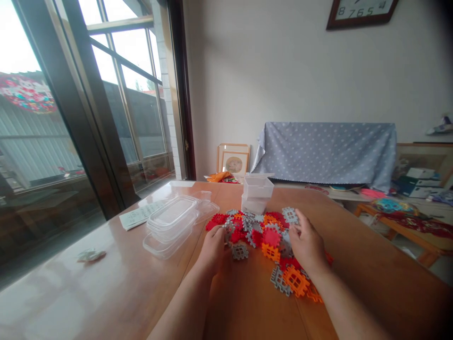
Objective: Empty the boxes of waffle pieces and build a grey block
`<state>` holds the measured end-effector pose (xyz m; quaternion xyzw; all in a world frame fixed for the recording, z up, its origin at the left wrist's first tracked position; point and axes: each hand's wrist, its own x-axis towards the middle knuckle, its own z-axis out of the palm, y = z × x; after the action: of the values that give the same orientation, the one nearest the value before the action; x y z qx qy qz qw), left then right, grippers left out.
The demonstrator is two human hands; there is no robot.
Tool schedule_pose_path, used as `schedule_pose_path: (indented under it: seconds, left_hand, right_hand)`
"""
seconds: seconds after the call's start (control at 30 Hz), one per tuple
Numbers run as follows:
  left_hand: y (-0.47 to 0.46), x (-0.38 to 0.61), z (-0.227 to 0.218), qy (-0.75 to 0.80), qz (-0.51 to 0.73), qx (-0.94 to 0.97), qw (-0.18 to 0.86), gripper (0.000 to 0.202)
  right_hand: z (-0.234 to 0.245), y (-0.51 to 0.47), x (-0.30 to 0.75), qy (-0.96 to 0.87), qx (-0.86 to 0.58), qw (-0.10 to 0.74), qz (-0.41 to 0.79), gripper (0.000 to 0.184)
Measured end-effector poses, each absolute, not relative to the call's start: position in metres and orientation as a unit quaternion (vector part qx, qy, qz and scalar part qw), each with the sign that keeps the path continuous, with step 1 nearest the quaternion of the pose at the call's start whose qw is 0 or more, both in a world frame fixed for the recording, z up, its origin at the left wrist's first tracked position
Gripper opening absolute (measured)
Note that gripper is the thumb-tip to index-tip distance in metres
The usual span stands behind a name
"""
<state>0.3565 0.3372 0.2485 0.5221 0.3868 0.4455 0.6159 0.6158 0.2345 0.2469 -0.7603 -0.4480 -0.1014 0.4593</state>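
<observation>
The clock (pixel 361 12) on the far wall, up at the right, has dark numbers. Only its bottom part shows, and 8, 7, 6 and 5 can be read there. The paper (pixel 139 215) on the left of the table (pixel 106 293) has print too small to read.

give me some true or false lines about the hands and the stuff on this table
1. The left hand and the right hand are both at the pile of tiles. True.
2. The tiles are blue and green. False: they are red, orange and grey.
3. The clear containers lie to the left of the pile. True.
4. The stacked tubs stand between the person and the pile. False: they stand behind the pile, on its far side.
</observation>
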Motion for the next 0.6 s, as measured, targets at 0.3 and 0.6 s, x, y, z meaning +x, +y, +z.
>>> schedule_pose_path:
  seconds: [0.3, 0.6]
  left_hand:
    - [0.342, 0.360, 0.242, 0.342, 0.453, 0.401, 0.719, 0.022]
    - [0.337, 0.368, 0.244, 0.236, 0.476, 0.388, 0.753, 0.045]
  right_hand:
    - [0.256, 0.227, 0.602, -0.540, -0.716, 0.398, -0.193, 0.045]
    - [0.267, 0.220, 0.555, -0.613, -0.732, 0.298, -0.005, 0.037]
